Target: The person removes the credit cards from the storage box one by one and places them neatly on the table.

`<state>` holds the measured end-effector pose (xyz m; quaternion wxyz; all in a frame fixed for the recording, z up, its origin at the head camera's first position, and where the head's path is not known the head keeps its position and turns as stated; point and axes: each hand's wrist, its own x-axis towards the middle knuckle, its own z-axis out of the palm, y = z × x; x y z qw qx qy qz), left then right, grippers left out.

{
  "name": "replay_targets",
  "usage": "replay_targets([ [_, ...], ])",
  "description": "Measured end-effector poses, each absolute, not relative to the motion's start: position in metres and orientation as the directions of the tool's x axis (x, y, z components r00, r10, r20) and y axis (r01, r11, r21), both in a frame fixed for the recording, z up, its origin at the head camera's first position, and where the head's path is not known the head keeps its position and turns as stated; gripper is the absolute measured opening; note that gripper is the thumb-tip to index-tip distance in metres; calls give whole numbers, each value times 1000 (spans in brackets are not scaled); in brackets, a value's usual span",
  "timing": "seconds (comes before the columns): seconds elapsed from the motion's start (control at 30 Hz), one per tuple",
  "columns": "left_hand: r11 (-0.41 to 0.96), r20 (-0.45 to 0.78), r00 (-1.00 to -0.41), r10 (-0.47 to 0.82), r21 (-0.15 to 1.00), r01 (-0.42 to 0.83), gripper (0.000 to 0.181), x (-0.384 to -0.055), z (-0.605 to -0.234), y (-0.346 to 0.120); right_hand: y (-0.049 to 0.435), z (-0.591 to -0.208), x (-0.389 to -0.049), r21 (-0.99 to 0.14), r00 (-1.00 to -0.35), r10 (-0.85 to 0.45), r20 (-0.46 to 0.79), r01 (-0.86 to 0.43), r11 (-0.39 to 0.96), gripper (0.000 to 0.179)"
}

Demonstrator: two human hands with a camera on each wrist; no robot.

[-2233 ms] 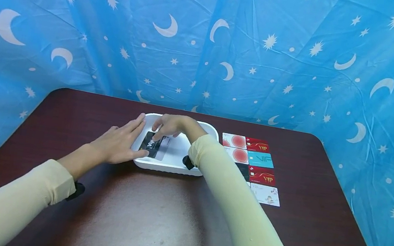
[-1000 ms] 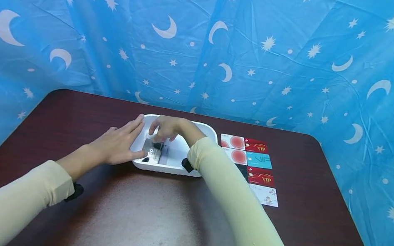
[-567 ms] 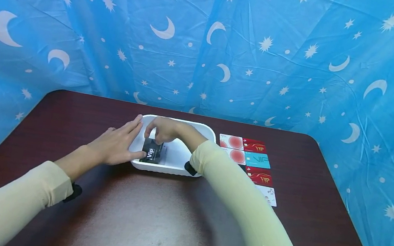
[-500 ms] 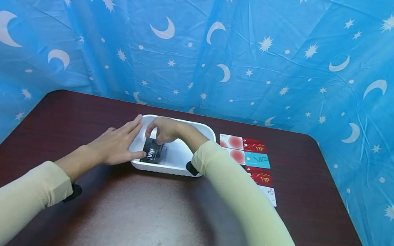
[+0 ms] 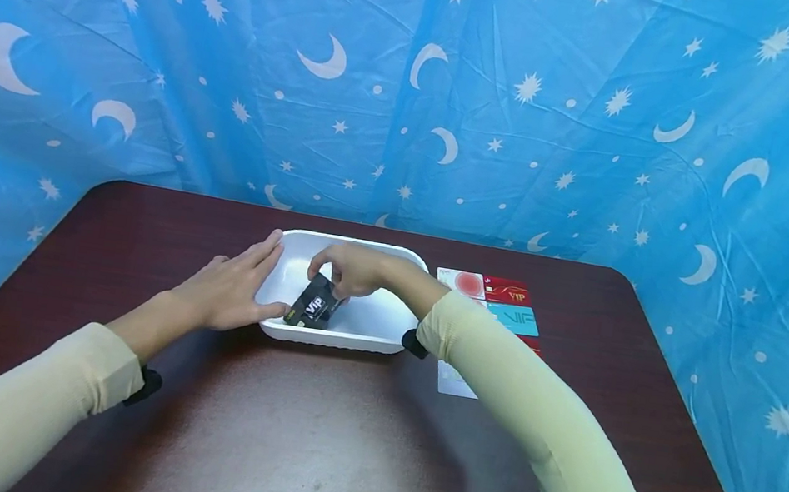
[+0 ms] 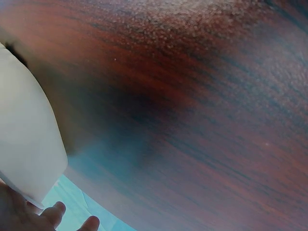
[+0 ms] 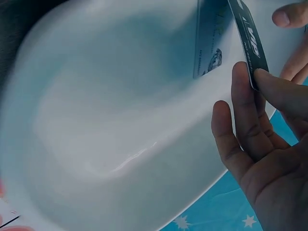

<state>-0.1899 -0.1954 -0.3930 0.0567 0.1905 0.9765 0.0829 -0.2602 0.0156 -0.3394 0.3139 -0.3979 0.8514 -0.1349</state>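
My right hand [image 5: 356, 270] pinches a black VIP card [image 5: 314, 302] between thumb and fingers, over the left part of a white tray [image 5: 366, 342]. In the right wrist view, the card is held up on a slant at one end by the thumb and a fingertip. A second, pale card [image 7: 208, 55] with a small printed picture lies on the tray floor beneath it. My left hand [image 5: 233, 286] rests along the tray's left side with its fingers spread and straight, the thumb at the near left corner. The left wrist view catches only a few fingertips [image 6: 89, 224].
Right of the tray, several cards lie in rows on the dark wooden table [image 5: 245, 444]: a white card with a red circle [image 5: 468, 282], a red VIP card [image 5: 509, 292], a teal card [image 5: 516, 319]. My right forearm hides some. A blue curtain [image 5: 389, 69] hangs behind.
My right hand has moved right and taken up the black card, which lay flatter in the tray and is now turned and raised. The right arm covers more of the cards. My left hand stays put.
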Motion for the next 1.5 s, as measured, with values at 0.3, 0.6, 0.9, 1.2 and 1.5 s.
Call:
replay_targets([
  [0.3,910,-70,-920,386,195,367,96,-190,-395,-196,41,-340,-244,-527,-496,-812,-308,-622,580,30],
  [0.6,913,-88,-921,380,198,357,97,-190,-394,-196,62,-340,-233,-542,-496,-829,-260,-636,550,26],
  [0.9,913,-77,-923,377,198,357,96,-190,-391,-195,81,-340,-227,-544,-528,-815,-239,-623,563,23],
  [1.2,909,-75,-920,384,206,362,97,-189,-392,-195,107,-334,-218,-550,-607,-773,-181,-589,592,24],
  [1.5,909,-70,-921,383,204,362,97,-189,-394,-195,141,-332,-209,-600,-724,-689,-34,-536,593,25],
])
